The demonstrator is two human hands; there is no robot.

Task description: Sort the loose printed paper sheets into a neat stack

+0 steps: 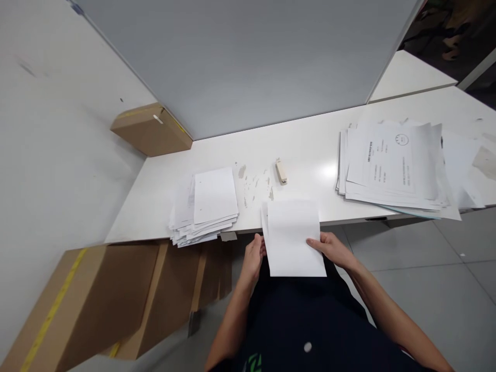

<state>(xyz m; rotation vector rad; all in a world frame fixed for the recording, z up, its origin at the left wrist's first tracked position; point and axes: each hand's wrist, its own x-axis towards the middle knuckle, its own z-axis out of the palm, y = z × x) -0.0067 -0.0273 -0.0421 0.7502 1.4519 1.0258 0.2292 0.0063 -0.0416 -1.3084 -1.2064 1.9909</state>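
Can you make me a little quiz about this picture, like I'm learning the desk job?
1. True or false: the stapler lies on the desk, between the left pile and the right pile.

2. Which pile shows a round mark on its top sheet?
A) left
B) right
C) neither

3. Fill in: The ____ hand's thumb lies on top of the held paper.

Key:
1. True.
2. B.
3. Right: the right hand has its thumb on the top sheet.
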